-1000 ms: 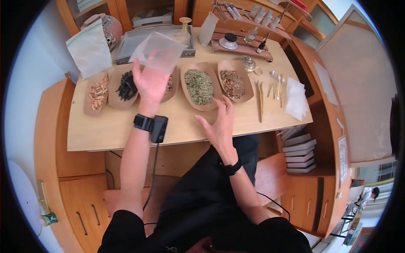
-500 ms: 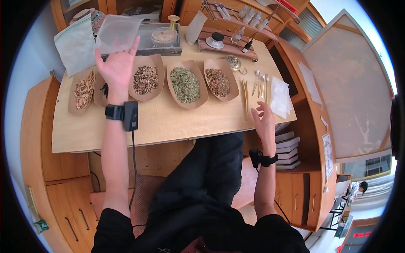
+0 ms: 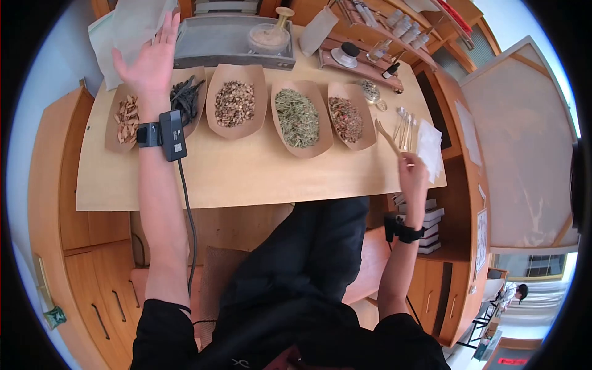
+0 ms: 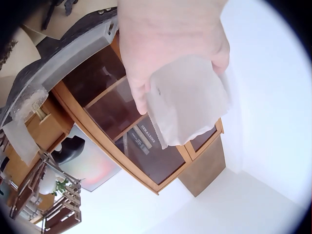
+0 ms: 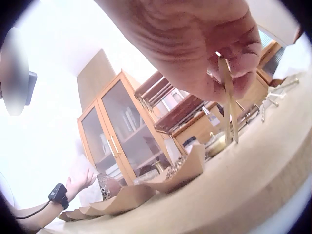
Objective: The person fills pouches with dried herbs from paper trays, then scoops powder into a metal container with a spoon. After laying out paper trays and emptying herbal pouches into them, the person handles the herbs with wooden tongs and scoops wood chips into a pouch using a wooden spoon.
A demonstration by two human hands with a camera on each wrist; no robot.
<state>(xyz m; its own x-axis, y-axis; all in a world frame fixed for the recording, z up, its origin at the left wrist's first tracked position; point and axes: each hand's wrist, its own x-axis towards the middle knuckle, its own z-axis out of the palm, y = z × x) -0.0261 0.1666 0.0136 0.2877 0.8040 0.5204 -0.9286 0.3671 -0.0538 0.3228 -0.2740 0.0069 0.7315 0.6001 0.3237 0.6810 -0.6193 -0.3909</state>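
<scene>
My left hand [image 3: 148, 68] is raised palm up at the table's back left, fingers straight and spread, with a translucent bag [image 3: 131, 28] at its fingers. In the left wrist view, the bag [image 4: 187, 105] lies between the thumb side and the fingers of that hand [image 4: 170, 39]. At the table's right part, my right hand [image 3: 413, 176] pinches gold tweezers [image 3: 387, 137]. The right wrist view shows the tweezers [image 5: 228, 92] pointing down under the curled fingers of the hand [image 5: 200, 48], tips near the tabletop.
Several paper trays of dried plant pieces, one with green herbs [image 3: 296, 120], stand in a row. Behind them are a grey tray [image 3: 213, 37] and a glass bowl [image 3: 269, 41]. Small tools [image 3: 404, 131] and white sheets [image 3: 430, 151] lie at the right; a wooden rack [image 3: 370, 61] stands behind.
My left hand has moved left and back with the bag. My right hand has moved from beside the herb tray to the right and has taken hold of the tweezers, which were lying on the table.
</scene>
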